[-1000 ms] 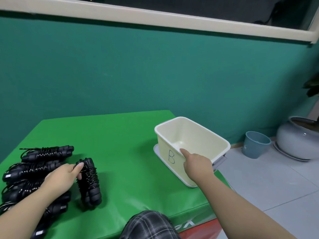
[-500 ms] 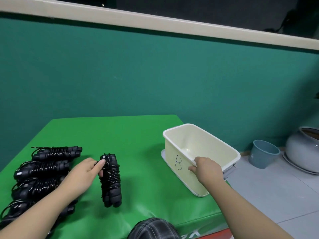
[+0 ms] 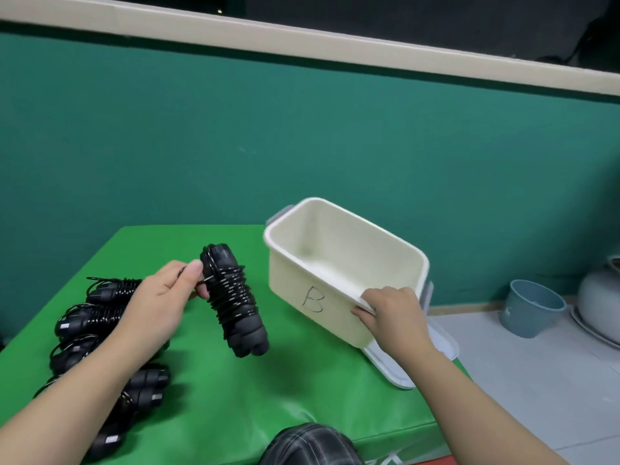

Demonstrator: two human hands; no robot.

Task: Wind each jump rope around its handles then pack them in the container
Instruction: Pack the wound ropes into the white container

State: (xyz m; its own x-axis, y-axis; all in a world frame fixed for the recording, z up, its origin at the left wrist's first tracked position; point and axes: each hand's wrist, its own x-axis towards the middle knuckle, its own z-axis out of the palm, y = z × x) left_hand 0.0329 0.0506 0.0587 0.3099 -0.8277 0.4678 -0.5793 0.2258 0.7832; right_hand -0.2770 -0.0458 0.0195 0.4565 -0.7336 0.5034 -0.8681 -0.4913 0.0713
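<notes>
My left hand (image 3: 161, 303) pinches a wound black jump rope (image 3: 235, 303) near its upper end and holds it lifted above the green mat, tilted with its lower end toward me. A cream container (image 3: 339, 263) marked "B" stands empty at the mat's right side, tipped toward me. My right hand (image 3: 392, 313) grips its near rim at the front right corner. Several more wound black jump ropes (image 3: 100, 317) lie in a pile on the left of the mat, partly hidden under my left forearm.
The green mat (image 3: 302, 391) ends just right of the container, where a white lid (image 3: 396, 370) lies under the container. On the floor at right stand a blue bucket (image 3: 530, 307) and a grey pot (image 3: 600, 297). A teal wall rises behind.
My left hand has picked the wound rope up off the mat and carried it right, toward the container. My right hand now grips the rim, and the container has tipped and shifted.
</notes>
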